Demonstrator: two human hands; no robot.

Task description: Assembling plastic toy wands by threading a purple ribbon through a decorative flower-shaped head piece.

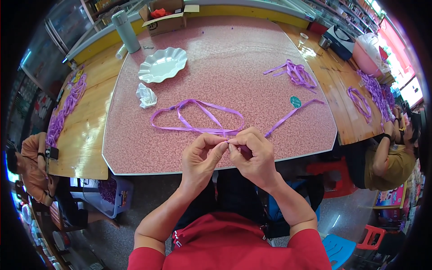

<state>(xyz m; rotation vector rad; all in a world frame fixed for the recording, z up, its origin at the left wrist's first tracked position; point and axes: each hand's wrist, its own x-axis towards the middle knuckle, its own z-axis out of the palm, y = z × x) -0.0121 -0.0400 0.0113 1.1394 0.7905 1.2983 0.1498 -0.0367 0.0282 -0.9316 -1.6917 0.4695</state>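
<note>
Both hands meet at the near side of the pink speckled table [216, 76]. My left hand [201, 155] pinches a purple ribbon [198, 129] between thumb and forefinger. Thumb to thumb with it, my right hand [253, 153] pinches the same ribbon; its other fingers curl inward and hide part of what they hold. From the fingertips the ribbon runs away from me and lies in wide loops on the table, with a small darker band on its left part. Another purple ribbon strip [288, 118] lies to the right, beside a round green tag [295, 101].
A white scalloped plate [163, 65], crumpled white tissue [146, 95], a pale green bottle [126, 32] and a cardboard box [166, 20] stand far left. More purple ribbon [297, 74] lies far right. Co-workers sit at wooden tables on both sides, with purple ribbon piles [67, 110].
</note>
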